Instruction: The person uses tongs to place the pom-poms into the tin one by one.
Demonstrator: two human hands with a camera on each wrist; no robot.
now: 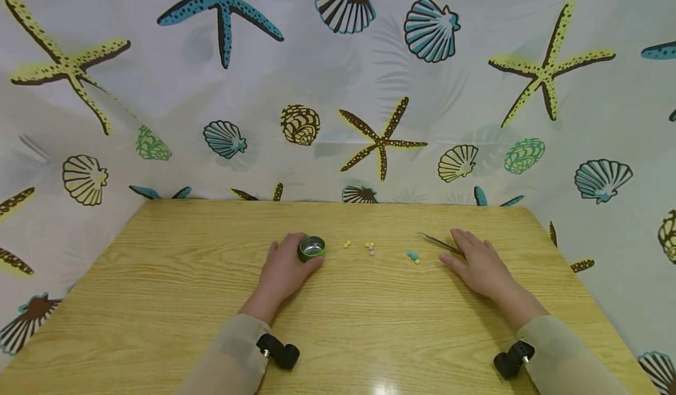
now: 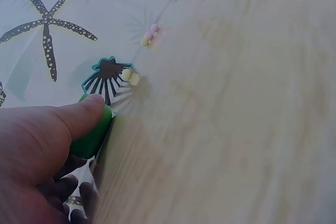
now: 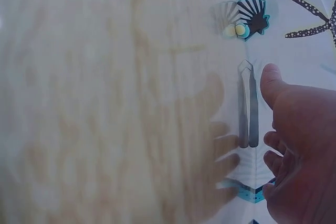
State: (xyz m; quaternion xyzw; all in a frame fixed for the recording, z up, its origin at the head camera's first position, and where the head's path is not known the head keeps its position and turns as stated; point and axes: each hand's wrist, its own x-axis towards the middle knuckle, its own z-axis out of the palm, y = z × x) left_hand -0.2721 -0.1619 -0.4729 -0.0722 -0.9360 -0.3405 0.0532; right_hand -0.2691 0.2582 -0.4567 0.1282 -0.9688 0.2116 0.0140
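Observation:
A small green cup [image 1: 312,248] with a metal-looking inside stands on the table, and my left hand [image 1: 287,266] grips it around its side. In the left wrist view the thumb [image 2: 86,114] presses along the green cup wall [image 2: 93,139]; part of the other fingers is hidden. Thin metal tweezers [image 1: 439,243] lie on the table by my right hand [image 1: 480,266]. The right wrist view shows the tweezers [image 3: 253,111] beside that hand [image 3: 304,145], with its thumb and fingers apart and holding nothing. Small beads lie between the hands: yellow [image 1: 347,244], pink and yellow [image 1: 371,247], blue and yellow [image 1: 413,256].
The wood-grain table [image 1: 348,324] has its far edge against a white cloth [image 1: 296,78] printed with starfish and shells. That cloth also hangs at both sides. A black camera mount [image 1: 279,351] sits on the left wrist, another [image 1: 513,360] on the right.

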